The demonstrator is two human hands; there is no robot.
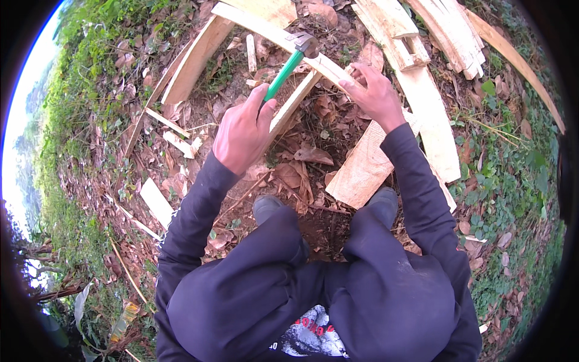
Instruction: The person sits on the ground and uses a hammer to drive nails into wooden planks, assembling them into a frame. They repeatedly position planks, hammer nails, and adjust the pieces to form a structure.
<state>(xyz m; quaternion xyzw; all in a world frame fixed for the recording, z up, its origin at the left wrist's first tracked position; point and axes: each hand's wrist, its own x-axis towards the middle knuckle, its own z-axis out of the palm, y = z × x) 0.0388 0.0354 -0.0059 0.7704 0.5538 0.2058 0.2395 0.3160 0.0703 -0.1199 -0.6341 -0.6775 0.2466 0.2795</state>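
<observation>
My left hand (243, 130) is closed around the green handle of a claw hammer (283, 73). The metal head sits over a long pale wooden strip (259, 25), which slopes from the upper middle toward my right hand. At the strip's near right end, my right hand (379, 96) is closed, with thumb and curled fingers about the wood; whether a small thing is also between the fingertips cannot be made out. Another narrow piece of wood (295, 102) runs beneath the strip, down toward my left wrist. A thick sawn block (362, 166) lies below my right forearm.
Several long boards (428, 111) lie at the upper right, with a curved slat (518, 66) beyond. A wide plank (196, 60) leans at the upper left. Offcuts (157, 202) and dry leaves cover the ground between my boots (267, 208) and the green plants (78, 151).
</observation>
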